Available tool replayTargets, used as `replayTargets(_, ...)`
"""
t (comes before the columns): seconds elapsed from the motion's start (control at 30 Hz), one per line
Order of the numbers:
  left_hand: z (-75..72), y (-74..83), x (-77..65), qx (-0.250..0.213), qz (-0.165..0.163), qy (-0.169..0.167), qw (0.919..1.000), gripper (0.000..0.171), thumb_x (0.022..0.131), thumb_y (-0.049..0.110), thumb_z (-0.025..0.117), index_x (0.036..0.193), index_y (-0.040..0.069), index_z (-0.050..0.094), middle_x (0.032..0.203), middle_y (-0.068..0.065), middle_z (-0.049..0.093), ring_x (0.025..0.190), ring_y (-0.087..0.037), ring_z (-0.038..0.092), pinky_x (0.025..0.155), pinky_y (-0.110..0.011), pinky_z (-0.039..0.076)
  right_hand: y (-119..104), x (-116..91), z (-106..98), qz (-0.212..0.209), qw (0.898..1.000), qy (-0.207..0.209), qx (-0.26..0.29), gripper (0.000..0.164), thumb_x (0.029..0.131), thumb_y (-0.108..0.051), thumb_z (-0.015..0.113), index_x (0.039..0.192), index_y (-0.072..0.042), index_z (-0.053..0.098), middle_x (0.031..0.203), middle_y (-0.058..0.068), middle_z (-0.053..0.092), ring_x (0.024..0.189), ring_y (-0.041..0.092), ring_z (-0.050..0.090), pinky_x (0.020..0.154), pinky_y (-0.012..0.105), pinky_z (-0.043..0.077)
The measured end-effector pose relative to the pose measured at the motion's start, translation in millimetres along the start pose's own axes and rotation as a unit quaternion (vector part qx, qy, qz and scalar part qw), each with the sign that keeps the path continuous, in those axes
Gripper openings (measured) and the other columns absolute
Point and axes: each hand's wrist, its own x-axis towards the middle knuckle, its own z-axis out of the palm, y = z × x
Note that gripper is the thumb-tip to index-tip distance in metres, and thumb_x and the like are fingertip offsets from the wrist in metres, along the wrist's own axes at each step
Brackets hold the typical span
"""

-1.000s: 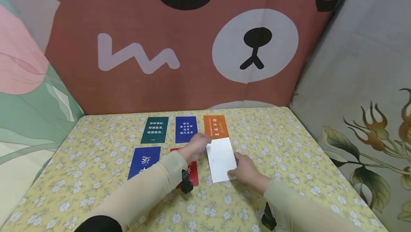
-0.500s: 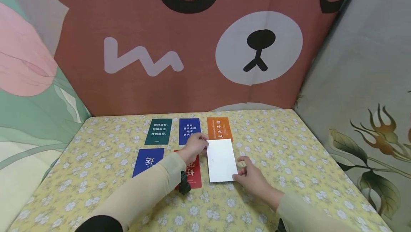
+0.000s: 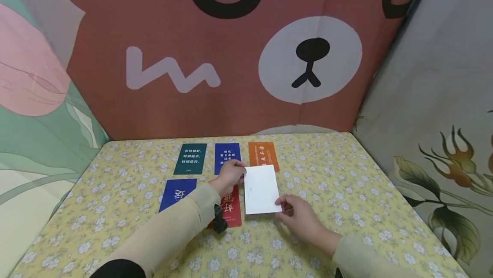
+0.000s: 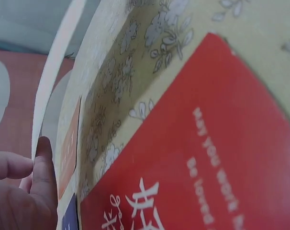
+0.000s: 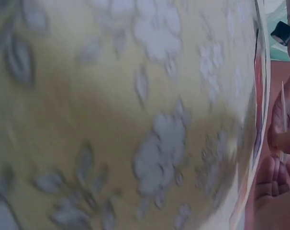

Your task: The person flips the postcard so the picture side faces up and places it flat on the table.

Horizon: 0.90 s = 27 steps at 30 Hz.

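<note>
A card with its white side up is between my two hands, just below the orange card and overlapping its lower edge in the head view. My left hand pinches its upper left corner between thumb and fingers. The left wrist view shows the white card almost edge-on, raised over the cloth. At the lower right corner, my right hand pinches the card between thumb and index finger. Under my left wrist lies a red card with white writing, partly covered by the hand and sleeve.
A green card and a blue card lie in the back row, left of the orange one. Another blue card lies nearer, partly behind the left sleeve. The yellow flowered tablecloth meets a bear-print backdrop behind.
The white card has shifted a little to the left between my hands. My right fingers, spread half a second ago, have closed on its lower right corner. The left hand keeps its pinch.
</note>
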Motion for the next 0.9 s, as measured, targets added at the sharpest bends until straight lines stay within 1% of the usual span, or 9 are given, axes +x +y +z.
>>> replayTargets(0.1,-3.6,-0.4,-0.3,-0.021,-0.009,-0.007,0.9997,0.027,0.106,0.003,0.047,0.129,-0.006,0.058,0.111,-0.017,0.063,0.088,-0.021,0.064,0.077,-0.034,0.058,-3,2,-3,-0.021,0.999,0.028,-0.020,0.013,0.096,-0.008,0.075,0.108,-0.005,0.071,0.093,-0.002,0.064,0.085,0.012,0.063,0.075,0.027,0.057)
replayTargets(0.2,-7.0,-1.0,-1.1,-0.032,-0.014,-0.011,0.9993,0.028,0.107,0.003,0.044,0.128,-0.007,0.058,0.102,-0.015,0.065,0.080,-0.020,0.063,0.071,-0.032,0.057,-6,5,-10,-0.045,0.997,0.053,-0.030,0.010,0.098,-0.010,0.072,0.107,-0.006,0.072,0.092,-0.004,0.067,0.084,0.012,0.065,0.074,0.028,0.057)
replayTargets(0.27,-8.7,-1.3,-2.0,-0.031,-0.010,-0.011,0.9994,0.025,0.106,0.001,0.044,0.125,-0.007,0.059,0.099,-0.014,0.065,0.078,-0.019,0.062,0.067,-0.030,0.055,-8,8,-15,-0.057,0.995,0.071,-0.039,0.011,0.100,-0.012,0.070,0.109,-0.007,0.073,0.092,-0.004,0.069,0.084,0.011,0.066,0.075,0.029,0.057)
replayTargets(0.37,-10.7,-1.9,-3.5,-0.020,0.005,-0.015,0.9997,0.020,0.106,0.000,0.047,0.120,-0.005,0.059,0.102,-0.014,0.064,0.080,-0.021,0.062,0.066,-0.030,0.052,-11,14,-22,-0.069,0.992,0.094,-0.047,0.014,0.103,-0.015,0.067,0.112,-0.008,0.074,0.095,-0.002,0.070,0.086,0.012,0.066,0.078,0.032,0.057)
replayTargets(0.5,-10.7,-3.1,-7.1,0.020,0.030,-0.022,0.9991,0.016,0.107,0.001,0.048,0.117,-0.005,0.059,0.107,-0.019,0.065,0.085,-0.026,0.065,0.068,-0.032,0.052,-13,17,-31,-0.089,0.988,0.113,-0.061,0.018,0.105,-0.015,0.062,0.116,-0.007,0.074,0.099,0.001,0.072,0.089,0.016,0.067,0.078,0.035,0.058)
replayTargets(0.57,-10.0,-3.5,-9.5,0.048,0.043,-0.029,0.9975,0.017,0.106,0.001,0.048,0.117,-0.006,0.058,0.108,-0.020,0.065,0.087,-0.028,0.065,0.069,-0.033,0.053,-14,17,-35,-0.091,0.987,0.118,-0.059,0.019,0.106,-0.015,0.061,0.117,-0.007,0.074,0.099,0.000,0.072,0.090,0.019,0.068,0.076,0.035,0.058)
replayTargets(0.67,-8.4,-3.6,-12.6,0.084,0.057,-0.039,0.9941,0.016,0.106,0.002,0.049,0.116,-0.006,0.059,0.106,-0.017,0.064,0.087,-0.029,0.064,0.067,-0.033,0.050,-14,18,-40,-0.090,0.987,0.125,-0.055,0.020,0.107,-0.015,0.059,0.117,-0.005,0.073,0.100,0.001,0.070,0.090,0.022,0.068,0.075,0.034,0.057)
replayTargets(0.8,-5.1,-2.9,-15.5,0.117,0.076,-0.042,0.9893,0.013,0.106,0.005,0.052,0.112,-0.002,0.062,0.103,-0.013,0.063,0.088,-0.029,0.063,0.066,-0.032,0.049,-18,25,-50,-0.089,0.982,0.153,-0.063,0.020,0.107,-0.014,0.059,0.114,-0.001,0.074,0.099,0.004,0.066,0.085,0.020,0.060,0.073,0.035,0.053)
replayTargets(0.9,-2.3,-2.5,-18.4,0.136,0.089,-0.053,0.9853,0.013,0.106,0.006,0.053,0.111,-0.001,0.063,0.103,-0.012,0.063,0.091,-0.029,0.064,0.070,-0.034,0.053,-22,33,-60,-0.067,0.979,0.182,-0.062,0.020,0.106,-0.013,0.060,0.112,0.001,0.073,0.096,0.008,0.064,0.080,0.020,0.054,0.068,0.034,0.047)
